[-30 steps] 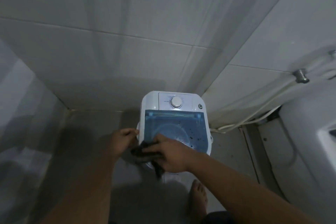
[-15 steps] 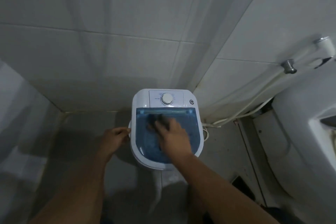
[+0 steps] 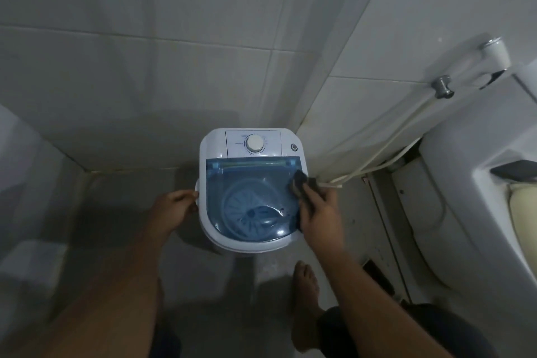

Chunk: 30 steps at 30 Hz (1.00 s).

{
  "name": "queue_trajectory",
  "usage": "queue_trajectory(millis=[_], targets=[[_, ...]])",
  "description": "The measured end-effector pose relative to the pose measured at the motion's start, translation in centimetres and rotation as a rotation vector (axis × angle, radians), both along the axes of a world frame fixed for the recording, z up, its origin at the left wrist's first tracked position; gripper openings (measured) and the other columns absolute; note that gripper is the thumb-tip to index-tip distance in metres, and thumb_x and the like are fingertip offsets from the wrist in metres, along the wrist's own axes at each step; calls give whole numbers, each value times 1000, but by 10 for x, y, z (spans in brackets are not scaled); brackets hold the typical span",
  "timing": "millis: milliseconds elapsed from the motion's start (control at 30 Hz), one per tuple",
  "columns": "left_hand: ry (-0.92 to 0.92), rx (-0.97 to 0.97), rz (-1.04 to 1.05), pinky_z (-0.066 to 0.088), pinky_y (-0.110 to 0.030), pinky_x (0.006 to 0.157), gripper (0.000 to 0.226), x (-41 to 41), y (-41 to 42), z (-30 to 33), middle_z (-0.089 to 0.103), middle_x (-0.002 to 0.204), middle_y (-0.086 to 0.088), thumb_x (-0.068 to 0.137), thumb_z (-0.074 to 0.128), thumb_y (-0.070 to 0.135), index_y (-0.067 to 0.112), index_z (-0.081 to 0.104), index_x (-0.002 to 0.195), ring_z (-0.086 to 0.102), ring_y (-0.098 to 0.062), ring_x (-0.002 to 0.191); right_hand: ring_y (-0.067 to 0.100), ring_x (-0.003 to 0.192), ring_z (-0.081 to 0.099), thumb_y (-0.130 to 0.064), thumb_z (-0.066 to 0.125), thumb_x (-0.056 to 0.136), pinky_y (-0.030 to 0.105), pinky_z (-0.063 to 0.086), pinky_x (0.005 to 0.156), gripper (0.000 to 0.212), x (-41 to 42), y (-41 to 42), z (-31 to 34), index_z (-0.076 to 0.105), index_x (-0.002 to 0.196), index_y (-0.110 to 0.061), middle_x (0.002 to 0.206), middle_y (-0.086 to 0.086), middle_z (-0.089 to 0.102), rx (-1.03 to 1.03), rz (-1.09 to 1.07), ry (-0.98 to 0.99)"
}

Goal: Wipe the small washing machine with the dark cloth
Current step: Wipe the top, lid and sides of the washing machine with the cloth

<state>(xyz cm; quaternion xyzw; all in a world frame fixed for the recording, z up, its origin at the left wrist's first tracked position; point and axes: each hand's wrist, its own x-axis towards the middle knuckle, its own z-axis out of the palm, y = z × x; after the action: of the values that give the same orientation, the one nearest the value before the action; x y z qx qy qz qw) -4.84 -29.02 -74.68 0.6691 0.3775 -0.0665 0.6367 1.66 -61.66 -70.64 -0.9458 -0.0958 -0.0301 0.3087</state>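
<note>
Head view: right hand (image 3: 319,216) presses dark cloth (image 3: 300,184) on washing machine (image 3: 212,142) edge.

Large pale wall tiles (image 3: 145,67) meet in a corner above a grey floor (image 3: 116,197). A white toilet (image 3: 465,197) stands at right; the light is dim.

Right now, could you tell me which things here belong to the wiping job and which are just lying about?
In use: small washing machine, dark cloth, right hand, left hand.
Lying about: toilet, hoses, wall valve.
</note>
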Motion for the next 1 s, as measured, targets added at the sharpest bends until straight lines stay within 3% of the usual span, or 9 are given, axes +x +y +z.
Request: queue_trajectory(millis=[100, 167, 200, 300, 433, 600, 767, 900, 1000], targets=[[-9, -19, 24, 60, -33, 82, 16, 4, -2, -3, 77, 93, -18, 86, 71, 16, 12, 78, 99, 72, -27, 78, 27, 106, 58, -21, 68, 89, 34, 53, 91, 47, -51, 26, -13, 63, 136, -26, 127, 12, 55, -61, 228, -99], [-12, -30, 37, 59, -24, 70, 22, 5, -6, -2, 75, 93, -19, 87, 69, 13, 4, 75, 107, 70, -24, 74, 29, 107, 58, -25, 64, 88, 38, 54, 88, 51, -78, 43, -11, 58, 138, -30, 128, 10, 54, -113, 442, -69], [-10, -34, 37, 59, -27, 73, 23, 4, -7, 0, 75, 94, -18, 87, 70, 14, 5, 75, 108, 71, -24, 76, 28, 109, 58, -28, 62, 90, 39, 54, 89, 49, -82, 46, -8, 57, 139, -31, 130, 8, 53, -89, 481, -18], [1, -51, 41, 57, -42, 93, 18, 2, -4, 0, 78, 94, -16, 84, 73, 16, 11, 78, 101, 75, -29, 85, 16, 113, 57, -30, 58, 95, 35, 54, 94, 42, -61, 34, 4, 60, 137, -29, 128, 2, 51, 116, 341, 70], [16, -55, 49, 56, -47, 95, 8, 3, 1, -4, 79, 88, -14, 78, 76, 17, 22, 81, 82, 76, -32, 85, 11, 106, 54, -20, 64, 96, 13, 45, 96, 38, -23, 1, 17, 64, 134, -22, 124, 6, 52, 134, 78, -37], [-2, -112, 67, 55, -50, 97, 8, 4, -1, -1, 74, 100, -28, 83, 73, 11, 16, 78, 85, 72, -35, 87, 27, 106, 58, -26, 64, 94, 44, 54, 88, 43, -62, 15, -17, 60, 137, -27, 128, 10, 54, -84, 55, -53], [3, -120, 56, 55, -49, 96, 7, 2, 2, -7, 76, 93, -23, 83, 73, 15, 18, 79, 83, 72, -32, 83, 30, 109, 53, -28, 59, 91, 43, 51, 84, 51, -109, 81, -18, 52, 142, -31, 132, 11, 52, -184, 242, -49], [0, -109, 57, 56, -41, 93, 19, 5, -2, -2, 76, 83, -15, 85, 72, 16, 7, 77, 102, 73, -27, 73, 31, 110, 56, -29, 65, 91, 43, 50, 88, 53, -83, 49, -15, 52, 142, -31, 132, 8, 53, -262, 385, -96], [-13, -120, 55, 56, -35, 84, 21, 4, -3, 2, 72, 80, -16, 88, 69, 9, -1, 75, 105, 68, -18, 61, 26, 113, 58, -39, 63, 95, 34, 50, 92, 45, -67, 1, -8, 56, 137, -26, 129, -3, 59, -120, 16, -5]])
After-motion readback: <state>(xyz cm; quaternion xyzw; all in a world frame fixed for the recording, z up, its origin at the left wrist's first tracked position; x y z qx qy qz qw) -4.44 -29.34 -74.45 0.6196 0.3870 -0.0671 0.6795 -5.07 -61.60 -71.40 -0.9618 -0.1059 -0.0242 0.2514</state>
